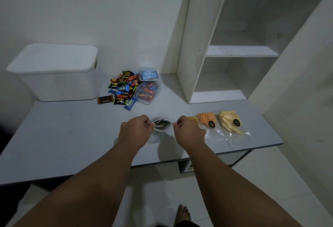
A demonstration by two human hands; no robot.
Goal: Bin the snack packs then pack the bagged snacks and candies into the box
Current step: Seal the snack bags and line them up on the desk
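**Forearms out: left hand (137, 127) and right hand (187, 129) pinch one cookie bag (161, 125)**

Bare forearms reach over the near edge of the grey table (72, 136); each hand grasps one side of the clear cookie bag, which lies between them on the tabletop; just right of it lie the bagged snacks, an orange pack (207, 119) and a yellow pack (229, 121); candies (122, 89) are heaped at the back beside two clear tubs (146, 92); the lidded white box (54, 75) stands far left.

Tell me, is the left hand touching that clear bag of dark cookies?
Touching. The head view shows the left hand pinching an edge of the cookie bag.
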